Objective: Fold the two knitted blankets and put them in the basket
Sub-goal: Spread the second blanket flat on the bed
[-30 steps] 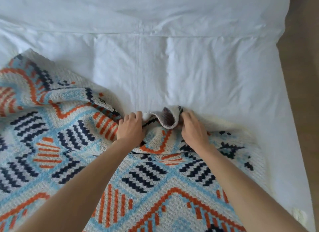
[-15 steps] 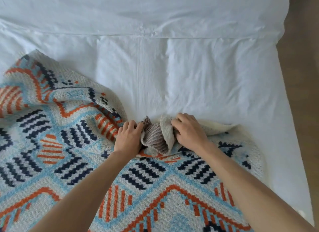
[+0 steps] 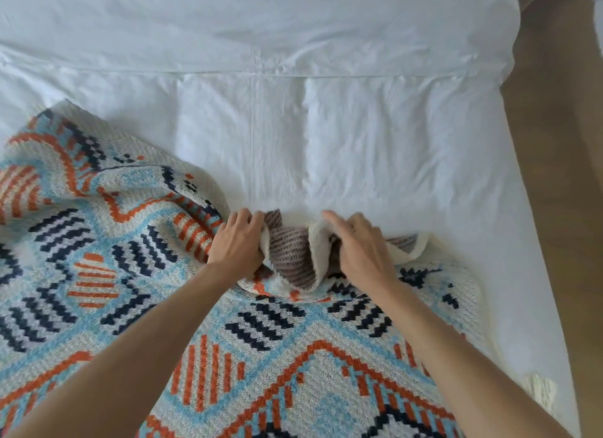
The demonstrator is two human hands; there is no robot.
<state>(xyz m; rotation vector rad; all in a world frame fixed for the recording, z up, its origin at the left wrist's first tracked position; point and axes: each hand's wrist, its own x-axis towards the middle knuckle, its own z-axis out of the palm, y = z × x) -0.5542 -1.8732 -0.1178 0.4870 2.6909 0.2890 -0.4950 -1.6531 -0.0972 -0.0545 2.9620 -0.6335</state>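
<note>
We have the knitted blanket (image 3: 137, 274) spread over the near and left part of the bed (image 3: 359, 144), its far hem bunched near the middle of the mattress, where the brown-striped underside shows in a turned-up fold. Our left hand (image 3: 238, 242) has its grip pinching that hem beside the orange stripes; our right hand (image 3: 359, 251) is pressed into the cream edge, fingers half-curled over it, though we cannot tell whether it has truly closed on the cloth. We judge the step to be finding and evening the hem before the first fold. To do it well, we should work both grips outward along the edge until each reaches a corner, keep the hem taut between them, then lift and lay it squarely onto the opposite edge. The knit will stretch, so pull gently. No basket, second blanket, label or writing is visible.
</note>
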